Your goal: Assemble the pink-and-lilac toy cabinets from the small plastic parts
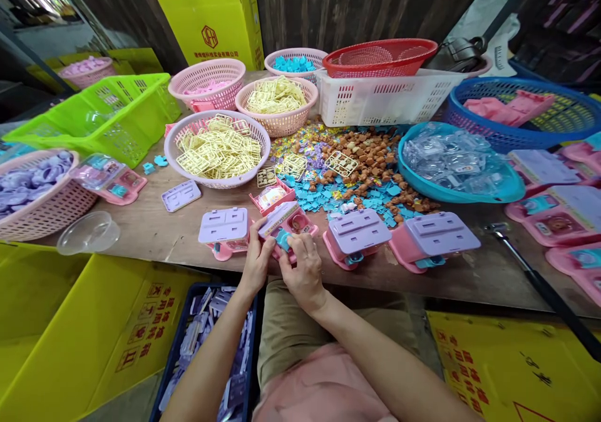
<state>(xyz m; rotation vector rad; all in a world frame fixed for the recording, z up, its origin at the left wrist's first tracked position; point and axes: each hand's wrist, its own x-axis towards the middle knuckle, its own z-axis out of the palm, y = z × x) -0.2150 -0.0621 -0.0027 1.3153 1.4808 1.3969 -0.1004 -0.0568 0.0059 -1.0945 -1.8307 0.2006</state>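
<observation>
Both my hands are closed round a pink and purple toy box (298,220) near the table's front edge. My left hand (257,256) grips its left side. The fingers of my right hand (303,265) press on its front, beside a light blue piece (283,239). To the left stands a similar toy with a purple lid (224,226). Two more lidded toys, one (357,237) and another (434,241), are to the right. Just behind my hands lies a small pink tray (272,196) with something white in it.
Baskets of cream frames (218,148), a pile of brown pieces (370,156) and blue pieces (312,193) lie behind. A turquoise basket (509,187) holds clear parts. A black-handled tool (544,284) lies at right. Yellow cartons (126,322) and a crate of purple parts (162,378) stand below.
</observation>
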